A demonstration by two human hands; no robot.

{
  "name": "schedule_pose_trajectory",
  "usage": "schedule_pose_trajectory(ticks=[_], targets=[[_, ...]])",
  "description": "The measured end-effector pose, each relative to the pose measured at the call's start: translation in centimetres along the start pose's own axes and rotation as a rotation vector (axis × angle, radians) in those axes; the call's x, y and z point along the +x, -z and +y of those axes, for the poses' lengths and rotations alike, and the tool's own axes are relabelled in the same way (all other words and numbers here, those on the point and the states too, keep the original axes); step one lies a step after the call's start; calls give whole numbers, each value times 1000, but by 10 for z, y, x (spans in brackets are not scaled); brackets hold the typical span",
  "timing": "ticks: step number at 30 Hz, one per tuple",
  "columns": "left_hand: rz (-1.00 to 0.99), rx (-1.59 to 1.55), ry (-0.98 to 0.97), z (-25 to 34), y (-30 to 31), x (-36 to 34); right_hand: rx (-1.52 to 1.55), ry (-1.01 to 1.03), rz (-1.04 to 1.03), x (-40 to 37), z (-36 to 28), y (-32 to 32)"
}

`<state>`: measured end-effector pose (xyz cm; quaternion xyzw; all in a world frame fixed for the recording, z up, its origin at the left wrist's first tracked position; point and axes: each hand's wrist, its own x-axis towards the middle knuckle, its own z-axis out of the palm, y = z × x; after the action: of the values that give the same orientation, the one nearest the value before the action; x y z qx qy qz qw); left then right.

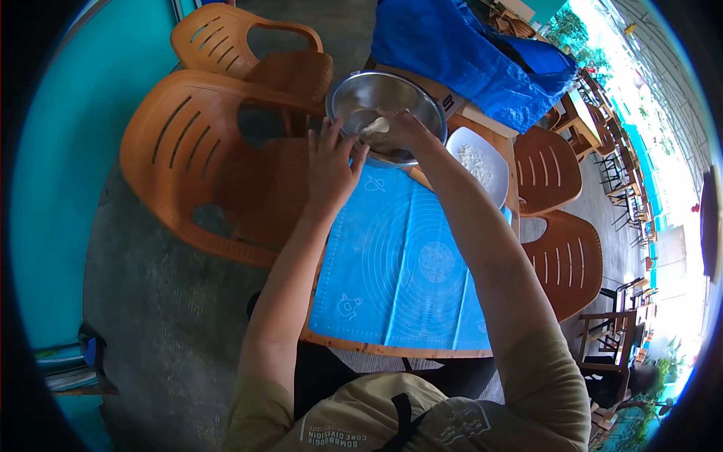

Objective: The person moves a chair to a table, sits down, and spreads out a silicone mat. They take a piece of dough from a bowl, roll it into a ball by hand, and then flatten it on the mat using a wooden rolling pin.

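Observation:
A shiny metal mixing bowl (349, 94) stands at the far end of the blue pastry mat (376, 248). Inside it, near the close rim, is a pale lump of dough (374, 128). My right hand (408, 132) reaches over the rim with its fingers curled against the dough; the fingertips are partly hidden. At the bowl's near left edge, my left hand (336, 162) has its fingers spread, touching or very close to the rim. To the right of the bowl sits a white dish (495, 162) holding white flour-like powder (476, 163).
Orange plastic chairs (177, 158) stand left of the wooden table (320, 329), and brown chairs (561, 260) stand on its right. A blue tarp (467, 64) covers things behind the bowl, beside a cardboard box (450, 102). More tables and chairs line the far right.

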<state>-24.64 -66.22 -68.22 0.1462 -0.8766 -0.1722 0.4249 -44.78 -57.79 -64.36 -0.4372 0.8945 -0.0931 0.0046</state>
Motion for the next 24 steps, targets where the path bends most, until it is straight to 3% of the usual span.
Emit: schedule_pose_trajectory(ticks=[3, 6, 8, 12, 14, 16, 19, 22, 24], targets=[[2, 24, -11, 0, 4, 3, -114, 52, -123, 11, 1, -13], [-15, 64, -46, 1, 11, 10, -135, -68, -102, 7, -2, -4], [-35, 101, -70, 5, 17, 19, 37, -96, -47, 0, -3, 8], [-359, 223, 12, 16, 33, 53, 157, 12, 47, 9, 27, -3], [-464, 258, 40, 21, 32, 75, 297, -31, 41, 3, 28, 7], [-715, 136, 193, 28, 26, 95, 360, -67, 24, 2, 31, 8], [-660, 155, 86, 14, -30, 98, 378, -90, 49, -4, 30, 13], [-792, 123, 145, 6, -72, 99, 376, -91, 76, -3, 32, 13], [-761, 133, 136, -3, -97, 92, 415, -103, 62, 1, 38, 11]])
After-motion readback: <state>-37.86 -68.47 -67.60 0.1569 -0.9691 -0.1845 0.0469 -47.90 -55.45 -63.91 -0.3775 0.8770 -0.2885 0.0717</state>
